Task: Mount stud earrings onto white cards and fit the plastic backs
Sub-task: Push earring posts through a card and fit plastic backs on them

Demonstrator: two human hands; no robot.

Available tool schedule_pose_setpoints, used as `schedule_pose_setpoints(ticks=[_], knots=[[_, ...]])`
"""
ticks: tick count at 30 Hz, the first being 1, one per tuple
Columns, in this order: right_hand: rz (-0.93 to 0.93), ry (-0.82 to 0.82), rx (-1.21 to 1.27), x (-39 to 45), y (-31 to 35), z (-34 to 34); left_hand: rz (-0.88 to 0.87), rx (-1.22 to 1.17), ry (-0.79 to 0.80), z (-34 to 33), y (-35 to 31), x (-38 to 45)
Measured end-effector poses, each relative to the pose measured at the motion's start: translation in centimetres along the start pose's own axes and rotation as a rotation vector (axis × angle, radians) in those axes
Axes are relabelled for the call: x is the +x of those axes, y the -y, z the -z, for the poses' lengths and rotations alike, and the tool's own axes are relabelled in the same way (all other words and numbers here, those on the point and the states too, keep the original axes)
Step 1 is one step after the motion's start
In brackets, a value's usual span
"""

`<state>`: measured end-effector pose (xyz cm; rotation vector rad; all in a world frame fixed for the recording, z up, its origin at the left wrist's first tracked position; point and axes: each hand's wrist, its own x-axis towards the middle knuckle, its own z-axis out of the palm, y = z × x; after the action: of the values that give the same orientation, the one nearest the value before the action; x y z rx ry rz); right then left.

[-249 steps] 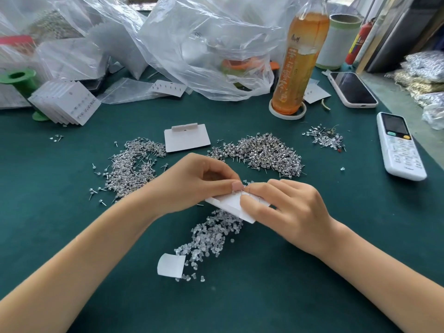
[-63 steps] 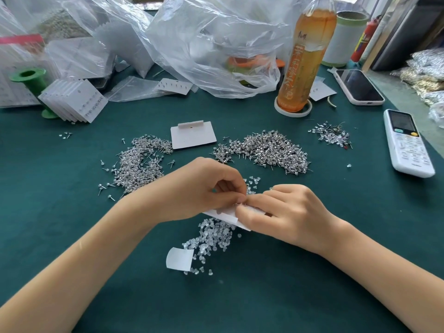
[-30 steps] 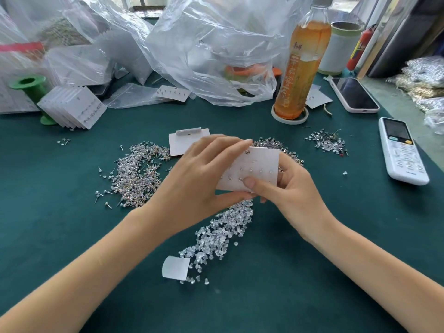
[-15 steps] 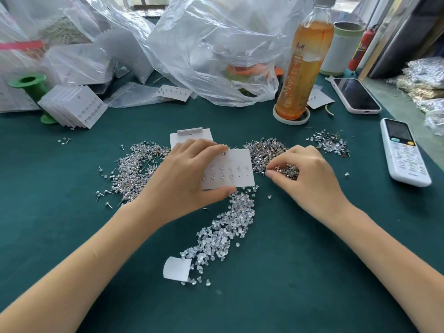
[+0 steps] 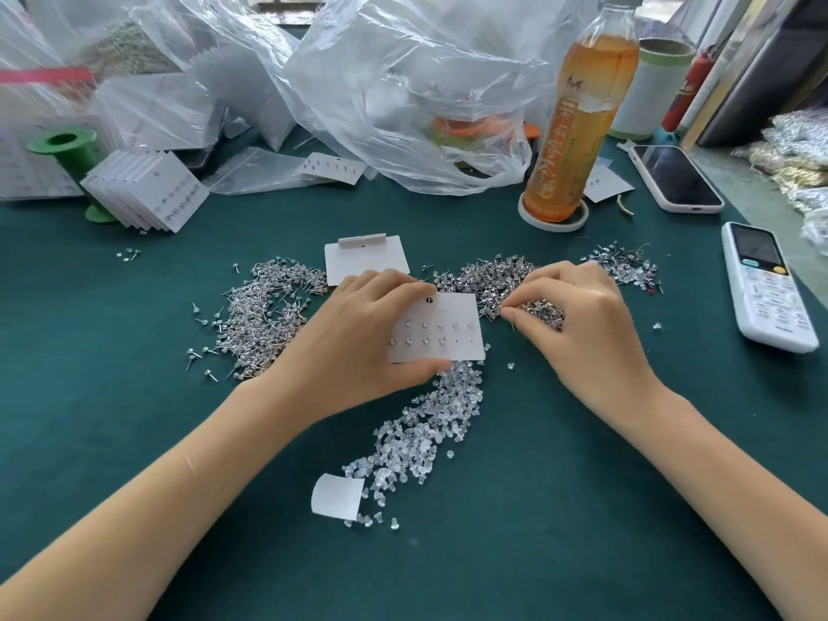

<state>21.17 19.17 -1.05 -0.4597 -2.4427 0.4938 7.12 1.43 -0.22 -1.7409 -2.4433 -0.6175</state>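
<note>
A white card [image 5: 441,327] studded with two rows of earrings is held flat just above the green tabletop [image 5: 537,531], gripped by the left hand [image 5: 358,342] with thumb under its near edge and fingers over the far edge. The right hand [image 5: 578,320] is set on a pile of studs [image 5: 502,280], fingertips pinched together among them. Clear plastic backs [image 5: 425,432] are heaped just below the card.

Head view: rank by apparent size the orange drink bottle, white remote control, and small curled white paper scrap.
1. Orange drink bottle
2. White remote control, though nearness makes this gap unsure
3. Curled white paper scrap
</note>
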Motion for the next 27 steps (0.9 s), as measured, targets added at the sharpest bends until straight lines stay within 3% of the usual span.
schedule_pose_setpoints(ticks=[4,12,27], knots=[[0.07,-0.099,0.123,-0.6,1.3,0.7,-0.001,-0.086,0.018,-0.2,-0.5,-0.2],[0.194,-0.007,0.185,-1.7,2.3,-0.1,-0.008,-0.136,-0.001,-0.3,-1.0,-0.2],[0.259,-0.004,0.167,-1.9,2.2,-0.2,0.026,-0.237,0.018,0.1,-1.0,-0.1]])
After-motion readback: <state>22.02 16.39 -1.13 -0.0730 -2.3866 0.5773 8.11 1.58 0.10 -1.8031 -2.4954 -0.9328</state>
